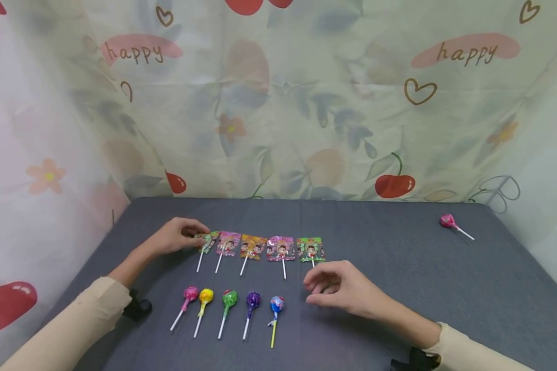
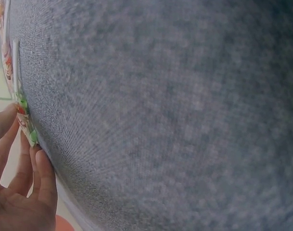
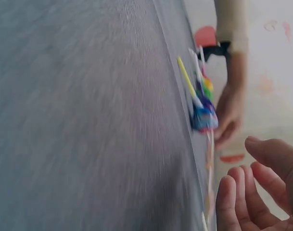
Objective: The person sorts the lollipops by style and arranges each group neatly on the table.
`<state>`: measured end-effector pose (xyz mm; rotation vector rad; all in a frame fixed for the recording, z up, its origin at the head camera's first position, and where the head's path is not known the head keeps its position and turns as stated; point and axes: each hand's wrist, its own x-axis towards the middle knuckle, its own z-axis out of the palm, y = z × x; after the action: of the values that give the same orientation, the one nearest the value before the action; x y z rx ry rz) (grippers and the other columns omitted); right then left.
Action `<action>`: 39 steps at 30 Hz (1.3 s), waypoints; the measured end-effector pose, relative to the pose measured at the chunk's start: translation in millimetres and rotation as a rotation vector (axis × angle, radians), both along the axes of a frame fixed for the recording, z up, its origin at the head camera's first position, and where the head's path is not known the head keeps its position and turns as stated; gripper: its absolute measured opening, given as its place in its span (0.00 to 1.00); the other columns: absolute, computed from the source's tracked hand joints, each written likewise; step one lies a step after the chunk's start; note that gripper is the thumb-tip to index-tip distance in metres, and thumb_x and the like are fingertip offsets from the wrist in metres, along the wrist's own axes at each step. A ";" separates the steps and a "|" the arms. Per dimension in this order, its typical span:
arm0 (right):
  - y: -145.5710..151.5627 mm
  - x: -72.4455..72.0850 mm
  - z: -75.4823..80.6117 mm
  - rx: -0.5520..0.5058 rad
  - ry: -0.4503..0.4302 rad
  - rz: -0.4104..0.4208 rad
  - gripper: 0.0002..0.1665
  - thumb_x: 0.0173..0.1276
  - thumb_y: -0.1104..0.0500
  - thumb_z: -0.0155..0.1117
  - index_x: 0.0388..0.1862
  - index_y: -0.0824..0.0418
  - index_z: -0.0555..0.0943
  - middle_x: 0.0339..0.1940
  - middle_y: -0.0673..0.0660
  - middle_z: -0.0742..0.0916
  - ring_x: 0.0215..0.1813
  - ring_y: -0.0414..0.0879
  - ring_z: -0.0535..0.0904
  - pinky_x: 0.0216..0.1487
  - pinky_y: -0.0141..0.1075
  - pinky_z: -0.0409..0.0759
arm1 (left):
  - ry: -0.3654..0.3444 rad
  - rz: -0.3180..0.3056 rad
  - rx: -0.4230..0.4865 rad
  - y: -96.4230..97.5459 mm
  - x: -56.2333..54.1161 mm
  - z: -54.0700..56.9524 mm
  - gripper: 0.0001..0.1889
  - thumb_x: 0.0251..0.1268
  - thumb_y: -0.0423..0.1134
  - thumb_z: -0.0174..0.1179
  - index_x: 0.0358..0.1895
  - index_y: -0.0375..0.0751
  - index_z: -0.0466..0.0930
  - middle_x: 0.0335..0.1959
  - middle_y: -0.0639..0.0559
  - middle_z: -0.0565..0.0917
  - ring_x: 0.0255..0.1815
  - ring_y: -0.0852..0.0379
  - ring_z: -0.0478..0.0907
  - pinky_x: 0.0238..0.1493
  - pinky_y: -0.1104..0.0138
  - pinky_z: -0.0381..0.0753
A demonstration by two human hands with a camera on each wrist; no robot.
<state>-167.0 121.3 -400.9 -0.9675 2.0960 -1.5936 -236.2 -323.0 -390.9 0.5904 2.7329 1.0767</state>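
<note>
My left hand (image 1: 180,236) is at the left end of the back row, thumb and fingertips pinching a flat-wrapped lollipop (image 1: 207,242) in a green packet. Its white stick points toward me on the table. In the left wrist view, the green packet (image 2: 27,126) sits between the thumb and the fingers. To its right lie flat-packet lollipops in pink (image 1: 228,243), orange (image 1: 252,247), purple-pink (image 1: 280,249) and green (image 1: 310,249). My right hand (image 1: 341,288) hovers with loosely bent fingers and nothing in them, just below that right-hand green packet.
A front row holds round lollipops: pink (image 1: 191,293), yellow (image 1: 206,296), green (image 1: 229,298), purple (image 1: 253,300) and blue (image 1: 277,304) with a yellow stick. One more pink lollipop (image 1: 447,220) lies alone at the back right. A printed curtain (image 1: 288,103) hangs behind the grey table (image 1: 399,247).
</note>
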 end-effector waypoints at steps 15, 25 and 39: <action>98.2 -26.0 6.6 -0.008 0.118 -0.120 0.18 0.66 0.69 0.72 0.53 0.73 0.81 0.44 0.72 0.85 0.42 0.53 0.85 0.41 0.39 0.83 | 0.004 0.004 0.003 -1.6 0.7 -1.5 0.15 0.69 0.35 0.67 0.55 0.31 0.84 0.49 0.41 0.85 0.48 0.46 0.81 0.42 0.61 0.78; 167.9 -51.8 1.5 0.032 0.143 -0.212 0.19 0.69 0.72 0.68 0.58 0.75 0.78 0.49 0.73 0.84 0.47 0.50 0.85 0.43 0.39 0.83 | 0.005 0.006 -0.003 -1.4 2.2 -1.0 0.15 0.69 0.34 0.67 0.54 0.30 0.84 0.49 0.41 0.85 0.47 0.46 0.81 0.42 0.62 0.78; 240.8 -78.4 -0.7 0.183 0.226 -0.437 0.20 0.69 0.70 0.69 0.59 0.71 0.80 0.53 0.60 0.85 0.49 0.40 0.84 0.41 0.36 0.83 | 0.005 0.006 -0.006 0.3 -2.0 -2.1 0.15 0.69 0.35 0.68 0.54 0.31 0.84 0.49 0.41 0.85 0.48 0.47 0.82 0.42 0.62 0.79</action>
<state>-245.4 362.1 -401.6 -0.6854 2.7019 -1.4941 -238.2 -322.7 -393.0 0.5850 2.7433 1.0691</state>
